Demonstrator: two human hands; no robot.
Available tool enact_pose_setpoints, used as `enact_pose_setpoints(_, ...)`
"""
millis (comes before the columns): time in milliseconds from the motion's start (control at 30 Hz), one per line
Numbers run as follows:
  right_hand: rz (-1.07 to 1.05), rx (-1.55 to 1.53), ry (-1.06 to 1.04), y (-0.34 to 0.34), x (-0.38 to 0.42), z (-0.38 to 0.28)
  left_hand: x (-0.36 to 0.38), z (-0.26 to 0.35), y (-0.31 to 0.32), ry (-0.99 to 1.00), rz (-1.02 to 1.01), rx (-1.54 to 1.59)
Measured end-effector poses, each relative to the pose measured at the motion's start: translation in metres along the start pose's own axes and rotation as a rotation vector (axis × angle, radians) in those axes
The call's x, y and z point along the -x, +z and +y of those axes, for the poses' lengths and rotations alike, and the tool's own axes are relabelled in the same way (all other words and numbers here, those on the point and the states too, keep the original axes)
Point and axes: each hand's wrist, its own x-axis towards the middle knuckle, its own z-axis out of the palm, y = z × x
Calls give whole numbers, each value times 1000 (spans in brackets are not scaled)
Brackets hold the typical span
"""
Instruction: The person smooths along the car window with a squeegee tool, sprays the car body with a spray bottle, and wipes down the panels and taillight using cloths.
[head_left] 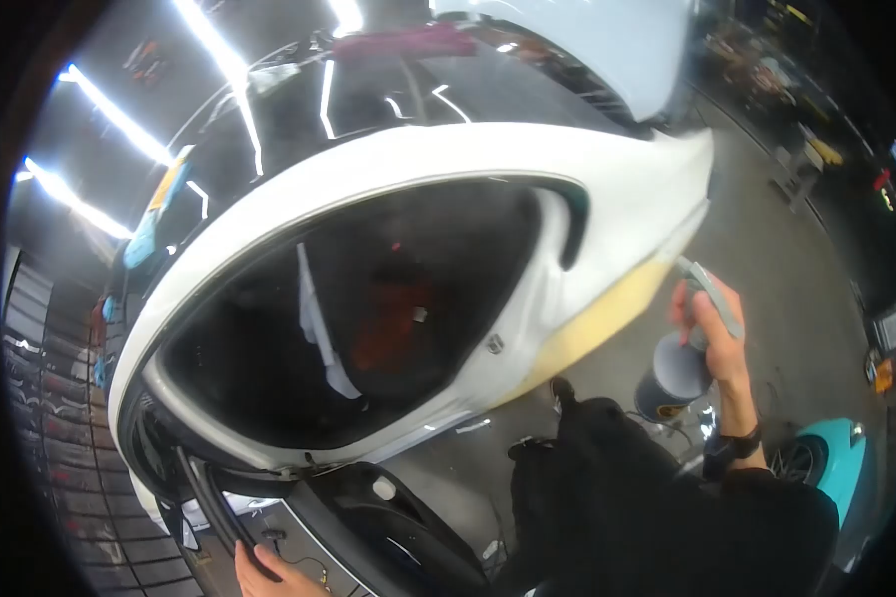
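My right hand (709, 316) is closed around the grey handle (717, 298) of a tool beside the car's yellowish lower panel (599, 323). Below the fingers is a dark can-like container (657, 394) with a pale grey round face; I cannot make out the tool's exact kind. At the bottom left, my left hand (269, 572) has its fingers wrapped over the frame of the car door (231, 517), which stands open. In front of me is the white car body (388, 154), curving around the dark door opening (358, 308).
A turquoise car (846, 458) stands on the right. Another pale car panel (607, 40) rises at the top. My dark-clothed legs (592, 448) are on the grey floor (767, 229). Blue and yellow items (154, 209) lie at the car's left. Bright strip lights (119, 114) hang overhead.
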Motion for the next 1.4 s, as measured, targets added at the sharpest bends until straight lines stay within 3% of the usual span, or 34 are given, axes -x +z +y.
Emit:
enact_pose_setpoints(233,11,229,119,-49,31,48,5,25,-4,-71,45,172)
enact_pose_setpoints(333,-145,292,275,-66,44,56,3,42,27,-10,156,392)
enact_pose_setpoints(433,-141,253,214,-64,53,57,10,79,44,33,-70,558)
enact_pose_setpoints(467,-168,196,311,-67,59,59,12,93,53,16,-160,687)
enact_pose_setpoints(567,-291,313,312,-78,87,95,8,115,79,193,-421,752)
enact_pose_setpoints(633,-366,386,337,-72,90,89,9,130,93,269,-475,803)
enact_pose_setpoints(733,-442,325,131,-57,105,96,14,155,103,286,-547,886)
enact_pose_setpoints(833,-621,339,290,-57,115,95,24,179,114,326,-643,908)
enact_pose_setpoints(967,-618,488,293,-56,132,103,37,205,128,438,-762,952)
enact_pose_setpoints(1067,-655,386,347,-43,133,104,45,213,137,482,-797,971)
enact_pose_setpoints(1133,-506,254,258,-28,137,112,53,217,146,512,-812,963)
enact_pose_setpoints(1367,-759,455,327,35,129,167,82,213,166,497,-975,892)
enact_pose_setpoints(1400,-737,377,225,50,132,184,84,208,168,463,-1009,872)
